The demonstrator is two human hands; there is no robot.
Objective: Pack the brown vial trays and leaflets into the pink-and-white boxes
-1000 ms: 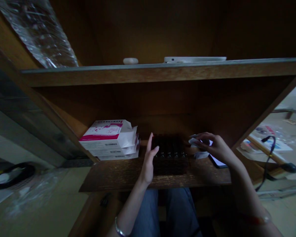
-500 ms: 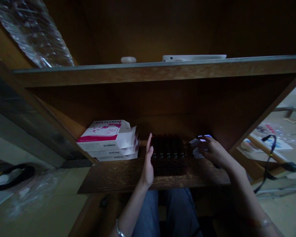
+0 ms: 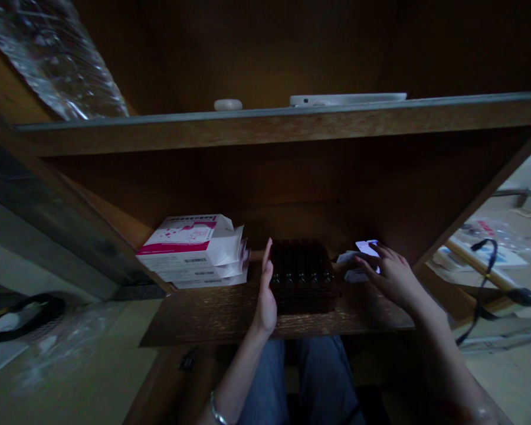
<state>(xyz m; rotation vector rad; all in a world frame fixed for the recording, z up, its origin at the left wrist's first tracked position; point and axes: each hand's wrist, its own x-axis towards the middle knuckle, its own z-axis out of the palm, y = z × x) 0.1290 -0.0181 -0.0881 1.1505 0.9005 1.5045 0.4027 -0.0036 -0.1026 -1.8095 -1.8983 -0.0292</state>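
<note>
A dark, glossy ribbed block, like stacked plastic trays (image 3: 304, 277), sits on the lower wooden shelf. My left hand (image 3: 266, 295) stands on edge against its left side, fingers stretched out and holding nothing. Off to the right, my right hand (image 3: 392, 271) hovers over several small white paper-like pieces (image 3: 354, 268) and a brightly lit white piece (image 3: 366, 248). Its fingers are apart, and I see nothing gripped. Whether the fingertips touch the pieces, I cannot tell.
Stacked white and pink boxes (image 3: 194, 254) stand left of the block. Overhead, the upper shelf (image 3: 265, 131) carries a white flat device (image 3: 347, 100), a small white rounded object (image 3: 228, 105) and clear plastic wrapping (image 3: 57, 53). A black strap (image 3: 487, 283) hangs at the right.
My right hand has shifted slightly right and its fingers have spread, uncovering more of the bright white piece. My left hand stays against the block. The view has tilted slightly.
</note>
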